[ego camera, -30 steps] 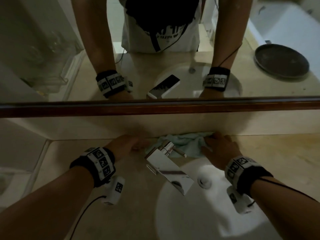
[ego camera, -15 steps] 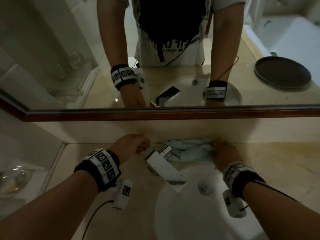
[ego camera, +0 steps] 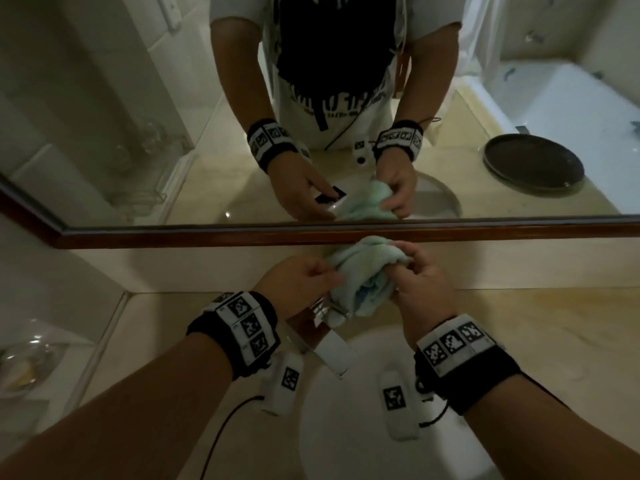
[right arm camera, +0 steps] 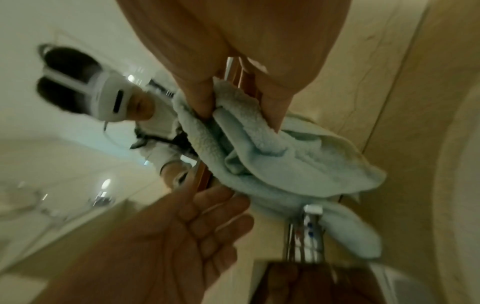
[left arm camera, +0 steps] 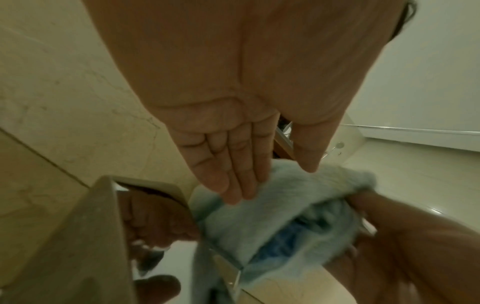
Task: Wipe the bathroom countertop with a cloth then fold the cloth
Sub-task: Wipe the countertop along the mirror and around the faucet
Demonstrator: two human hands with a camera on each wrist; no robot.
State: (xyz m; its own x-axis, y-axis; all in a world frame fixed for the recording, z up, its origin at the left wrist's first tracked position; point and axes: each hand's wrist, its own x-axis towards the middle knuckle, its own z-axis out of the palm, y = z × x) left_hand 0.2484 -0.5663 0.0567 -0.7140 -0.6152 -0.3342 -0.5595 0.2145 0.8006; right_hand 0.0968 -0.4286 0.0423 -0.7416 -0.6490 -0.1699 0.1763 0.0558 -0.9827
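While the right hand pinches the bunched cloth above the faucet, the left hand touches its near side. From the left wrist, straight, relaxed left fingers rest on the cloth. From the right wrist, thumb and fingers clamp the cloth, hanging below them.

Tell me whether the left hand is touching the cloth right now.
Touching. The left wrist view shows the left hand with straight fingers laid against the light blue cloth, while the right hand grips its other end.
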